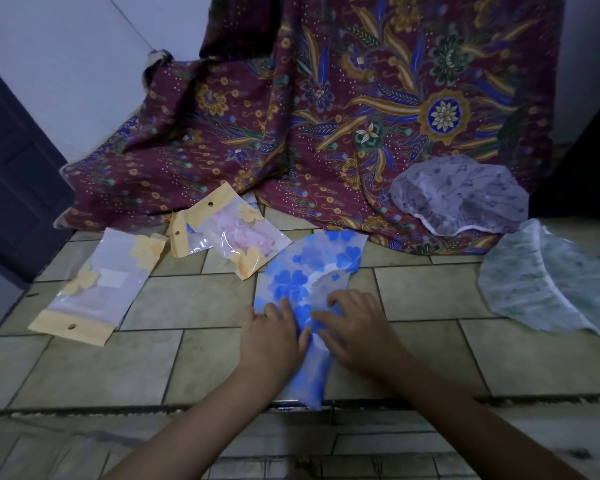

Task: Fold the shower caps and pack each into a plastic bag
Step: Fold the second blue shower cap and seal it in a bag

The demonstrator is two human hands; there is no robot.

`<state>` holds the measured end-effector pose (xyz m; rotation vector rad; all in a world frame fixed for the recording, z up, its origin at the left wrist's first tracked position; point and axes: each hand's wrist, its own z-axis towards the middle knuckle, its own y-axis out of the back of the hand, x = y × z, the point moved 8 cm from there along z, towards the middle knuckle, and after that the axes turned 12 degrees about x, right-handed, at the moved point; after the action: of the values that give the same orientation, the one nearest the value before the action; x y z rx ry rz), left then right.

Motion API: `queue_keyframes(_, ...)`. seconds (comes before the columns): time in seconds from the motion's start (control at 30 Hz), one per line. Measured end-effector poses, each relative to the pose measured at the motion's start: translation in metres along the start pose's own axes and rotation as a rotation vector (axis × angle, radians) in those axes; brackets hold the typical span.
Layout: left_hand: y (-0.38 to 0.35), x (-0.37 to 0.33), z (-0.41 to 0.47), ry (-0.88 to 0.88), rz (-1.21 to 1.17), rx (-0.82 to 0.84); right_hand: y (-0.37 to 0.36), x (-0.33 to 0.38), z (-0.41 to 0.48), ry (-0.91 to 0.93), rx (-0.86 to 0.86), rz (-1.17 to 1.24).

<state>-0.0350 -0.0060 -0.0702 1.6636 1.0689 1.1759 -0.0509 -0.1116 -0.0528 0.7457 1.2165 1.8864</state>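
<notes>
A blue-flowered shower cap (312,268) lies folded into a fan shape on the tiled floor in front of me. My left hand (269,336) presses flat on its lower left part. My right hand (355,327) rests on its lower right part with fingers bent, fingertips on the plastic. A plastic bag with a yellow header (94,289) lies flat at the left. Farther back, a second such bag (236,233) holds a pink cap. At the right lie a purple-patterned cap (461,199) and a green-patterned cap (548,285), both unfolded.
A maroon batik cloth (326,116) hangs and spreads across the back. A dark door (11,174) stands at the left, a dark edge at the far right. A step edge (153,408) in the tiles runs across just below my hands.
</notes>
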Motion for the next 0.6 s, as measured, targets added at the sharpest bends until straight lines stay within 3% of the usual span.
queue_keyframes(0.13, 0.009, -0.016, -0.011, -0.238, 0.005, -0.311, -0.019, -0.022, -0.002, -0.039, 0.115, -0.001)
queue_keyframes(0.23, 0.014, -0.032, -0.028, -0.569, -0.010, -0.505, -0.022, -0.038, -0.002, -0.052, 0.160, -0.015)
queue_keyframes(0.33, 0.009, -0.043, -0.043, -0.898, -0.067, -0.463, -0.015, -0.046, 0.002, -0.017, 0.174, -0.048)
queue_keyframes(0.5, -0.002, -0.039, -0.038, -0.892, -0.227, -0.395, 0.003, -0.034, -0.016, 0.154, 0.108, 0.100)
queue_keyframes(0.6, -0.001, -0.042, -0.036, -0.810, -0.246, -0.448, 0.006, -0.015, -0.037, 0.306, 0.203, 0.169)
